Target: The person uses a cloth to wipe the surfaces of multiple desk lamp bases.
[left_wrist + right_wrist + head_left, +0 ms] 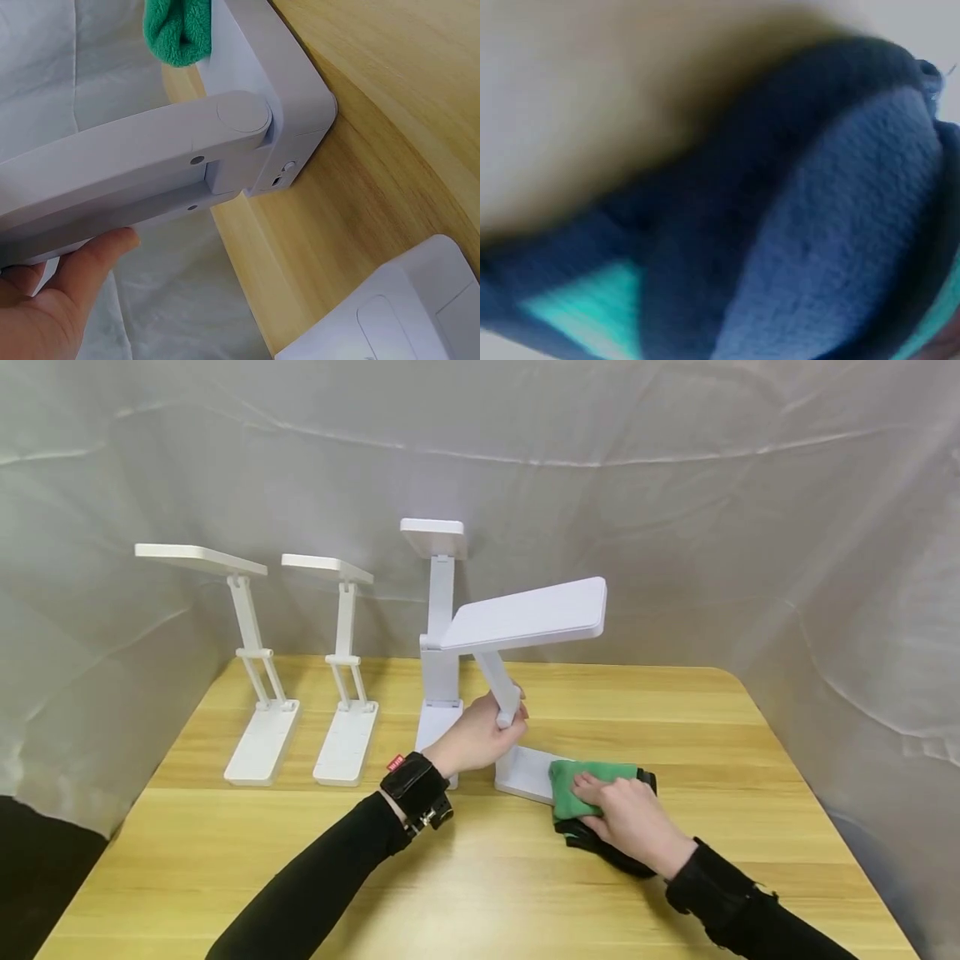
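A white folding desk lamp [532,614] stands right of centre, its panel tilted over a flat base. My left hand [478,735] grips the lamp's lower arm. In the left wrist view the thumb [94,262] lies along the edge of that arm [112,150], above the hinge at the base [296,94]. A green cloth [566,789] with black edging is bunched in my right hand [636,817], which holds it over the right end of the base. Up close in the right wrist view, the cloth [840,217] shows dark edging and a grey-blue side; the hand is mostly hidden.
Another white lamp [442,602] stands upright just behind my left hand. Two more unfolded white lamps, one at far left [262,747] and one beside it [347,747], stand on the wooden table [465,893]. A grey sheet [675,527] hangs behind the table.
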The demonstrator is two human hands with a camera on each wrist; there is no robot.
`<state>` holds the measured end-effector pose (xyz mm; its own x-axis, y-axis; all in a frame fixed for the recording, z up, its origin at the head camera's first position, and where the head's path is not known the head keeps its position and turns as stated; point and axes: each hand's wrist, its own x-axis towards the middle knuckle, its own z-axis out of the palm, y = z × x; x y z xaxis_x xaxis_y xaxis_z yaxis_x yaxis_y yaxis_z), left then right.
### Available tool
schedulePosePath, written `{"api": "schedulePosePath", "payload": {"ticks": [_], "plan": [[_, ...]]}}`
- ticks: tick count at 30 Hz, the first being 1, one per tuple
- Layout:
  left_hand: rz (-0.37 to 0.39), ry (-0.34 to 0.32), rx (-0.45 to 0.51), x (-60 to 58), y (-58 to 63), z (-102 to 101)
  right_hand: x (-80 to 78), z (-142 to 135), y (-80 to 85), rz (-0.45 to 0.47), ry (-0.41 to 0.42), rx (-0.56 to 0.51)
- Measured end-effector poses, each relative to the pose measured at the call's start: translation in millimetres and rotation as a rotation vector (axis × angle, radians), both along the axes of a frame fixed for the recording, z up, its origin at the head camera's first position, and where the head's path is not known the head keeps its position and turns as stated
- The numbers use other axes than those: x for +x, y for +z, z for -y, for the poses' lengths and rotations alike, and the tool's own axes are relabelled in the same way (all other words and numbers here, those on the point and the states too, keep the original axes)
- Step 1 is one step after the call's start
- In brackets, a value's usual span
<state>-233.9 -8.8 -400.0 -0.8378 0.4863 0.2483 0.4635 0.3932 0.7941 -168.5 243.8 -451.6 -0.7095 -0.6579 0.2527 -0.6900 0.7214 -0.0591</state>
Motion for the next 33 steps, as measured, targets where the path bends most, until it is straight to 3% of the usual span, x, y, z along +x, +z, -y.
{"api": "schedulePosePath", "payload": {"ticks": [5,8,14,20,23,27,30,33], "plan": [[0.008,-0.004,0.010,1.2,0.2,-4,-7.2,44,1.9,-0.133,-0.008,0.069],[0.006,-0.015,0.010,1.7,-0.2,-5,-10.9,63,0.1,-0.149,-0.008,0.082],[0.012,-0.024,0.008,0.0,-0.3,-3,-7.2,38,1.1,-0.082,0.009,0.064],[0.023,-0.032,0.011,-0.2,3.1,2,2.8,4,0.7,-0.032,-0.051,0.022],[0.024,-0.029,0.005,-0.7,3.1,3,0.9,12,1.1,-0.082,-0.048,0.029],[0.013,-0.017,0.000,-1.9,2.9,5,-10.9,47,2.2,-0.144,-0.013,0.042],[-0.001,-0.027,-0.002,-3.1,2.0,5,-16.0,67,2.6,-0.138,0.009,0.049],[0.000,-0.043,-0.002,-3.3,1.2,5,-12.4,64,1.9,-0.107,0.006,0.051]]}}
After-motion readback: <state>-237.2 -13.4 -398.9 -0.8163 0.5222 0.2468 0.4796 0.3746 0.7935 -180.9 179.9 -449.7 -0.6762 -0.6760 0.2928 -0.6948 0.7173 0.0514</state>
